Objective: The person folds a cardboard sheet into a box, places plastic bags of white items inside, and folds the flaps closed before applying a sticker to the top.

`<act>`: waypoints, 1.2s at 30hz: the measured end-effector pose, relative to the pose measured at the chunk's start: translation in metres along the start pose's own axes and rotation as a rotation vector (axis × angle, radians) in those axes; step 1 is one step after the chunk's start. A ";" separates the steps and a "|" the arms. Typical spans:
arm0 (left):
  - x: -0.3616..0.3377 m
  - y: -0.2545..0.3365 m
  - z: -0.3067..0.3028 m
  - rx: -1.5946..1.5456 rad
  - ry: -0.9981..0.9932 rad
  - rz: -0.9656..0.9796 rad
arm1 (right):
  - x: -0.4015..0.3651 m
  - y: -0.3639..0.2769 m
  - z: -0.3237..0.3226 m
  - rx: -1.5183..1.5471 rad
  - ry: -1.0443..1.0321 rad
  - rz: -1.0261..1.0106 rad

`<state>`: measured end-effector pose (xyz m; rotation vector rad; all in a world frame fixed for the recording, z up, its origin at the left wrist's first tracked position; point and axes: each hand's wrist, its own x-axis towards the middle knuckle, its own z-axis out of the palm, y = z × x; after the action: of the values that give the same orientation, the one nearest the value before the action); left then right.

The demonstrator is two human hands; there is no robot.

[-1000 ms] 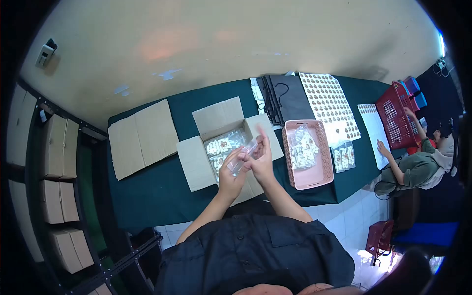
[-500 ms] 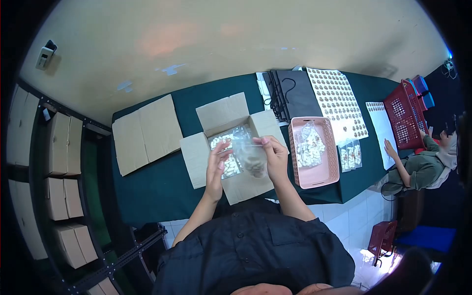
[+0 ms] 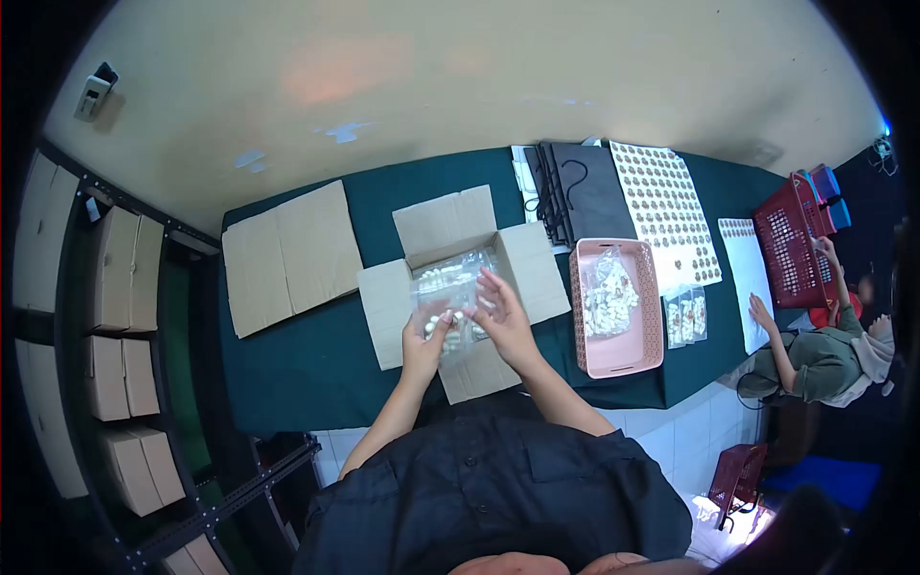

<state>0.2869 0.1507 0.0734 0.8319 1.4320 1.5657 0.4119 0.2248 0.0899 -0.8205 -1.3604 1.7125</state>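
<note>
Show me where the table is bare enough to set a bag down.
Bare green cloth lies in front of the flat cardboard, left of the open box. Crowded: from the pink basket rightward, with black bags and sticker sheets.

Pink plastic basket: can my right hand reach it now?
Probably yes: the pink plastic basket lies just beside the right hand, nothing between, though that hand rests on a clear plastic bag.

Bare table (image 3: 297,374) lies free front left; flat cardboard (image 3: 287,254) covers the back left; the open box (image 3: 446,222), its mouth blocked by a clear bag (image 3: 450,286), fills the middle; a pink basket (image 3: 621,362) crowds its right flap.
</note>
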 end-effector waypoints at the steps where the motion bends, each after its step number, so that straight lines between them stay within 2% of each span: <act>1: -0.001 -0.006 -0.002 0.015 -0.048 -0.039 | -0.003 0.004 -0.001 0.047 -0.004 0.075; 2: -0.003 -0.015 -0.001 -0.054 -0.096 -0.033 | -0.003 0.011 -0.004 0.113 -0.112 0.126; 3: -0.006 -0.016 0.001 -0.058 -0.095 -0.029 | -0.003 0.009 -0.006 0.108 -0.114 0.123; 5: -0.010 -0.018 0.003 -0.302 -0.099 -0.226 | -0.003 0.008 -0.010 -0.021 -0.191 0.233; 6: -0.008 -0.012 0.003 -0.299 -0.161 -0.212 | -0.004 0.008 -0.008 -0.033 -0.099 0.203; 7: -0.011 -0.007 0.003 -0.292 -0.159 -0.213 | -0.004 0.012 -0.009 -0.026 -0.100 0.203; 9: -0.017 0.009 0.007 0.023 -0.350 -0.118 | -0.002 0.018 -0.018 0.146 0.077 0.221; 10: -0.014 0.000 0.004 0.174 -0.363 -0.024 | 0.000 0.013 -0.029 0.084 0.091 0.292; 11: -0.010 -0.007 0.000 0.179 -0.361 -0.017 | 0.003 0.013 -0.038 0.087 0.087 0.285; 13: -0.004 -0.016 -0.010 0.199 -0.204 -0.034 | 0.008 0.021 -0.056 0.053 0.155 0.388; 15: 0.012 -0.018 -0.020 0.124 -0.207 -0.104 | 0.010 0.036 -0.067 0.053 0.119 0.460; 17: 0.025 -0.010 -0.022 0.511 0.059 0.207 | 0.009 0.057 -0.070 -0.371 0.304 0.105; 18: 0.029 -0.001 -0.020 0.515 0.050 0.207 | 0.005 0.050 -0.069 -0.367 0.312 0.106; 20: 0.034 0.020 -0.014 0.820 0.151 0.338 | -0.002 0.025 -0.069 -0.583 0.563 -0.001; 21: 0.036 0.017 -0.012 0.816 0.140 0.340 | -0.004 0.024 -0.076 -0.587 0.575 -0.001; 23: 0.041 0.001 -0.007 0.894 -0.084 0.375 | -0.008 0.026 -0.099 -0.694 0.691 -0.087; 24: 0.042 -0.014 -0.003 0.945 -0.188 0.361 | -0.008 0.035 -0.116 -0.701 0.722 -0.085; 25: 0.042 -0.025 0.002 0.938 -0.194 0.363 | -0.007 0.033 -0.129 -0.707 0.753 -0.084; 27: 0.039 -0.047 0.011 1.138 -0.404 0.205 | -0.012 0.042 -0.170 -0.845 0.747 0.004; 29: 0.038 -0.066 0.013 1.186 -0.430 0.164 | -0.015 0.053 -0.200 -1.097 0.796 0.194; 30: 0.039 -0.069 0.014 1.249 -0.406 0.097 | -0.018 0.067 -0.215 -1.097 0.820 0.202; 32: 0.042 -0.078 0.014 1.341 -0.393 0.044 | -0.028 0.093 -0.241 -1.361 0.779 0.045; 33: 0.042 -0.077 0.015 1.339 -0.416 0.053 | -0.032 0.087 -0.238 -1.364 0.799 0.059; 36: 0.043 -0.072 0.017 1.341 -0.345 0.059 | -0.032 0.062 -0.224 -1.349 0.746 0.281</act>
<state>0.2941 0.1968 0.0015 1.7647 2.1056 0.2418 0.6082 0.2946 -0.0190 -2.1560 -1.7468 0.2648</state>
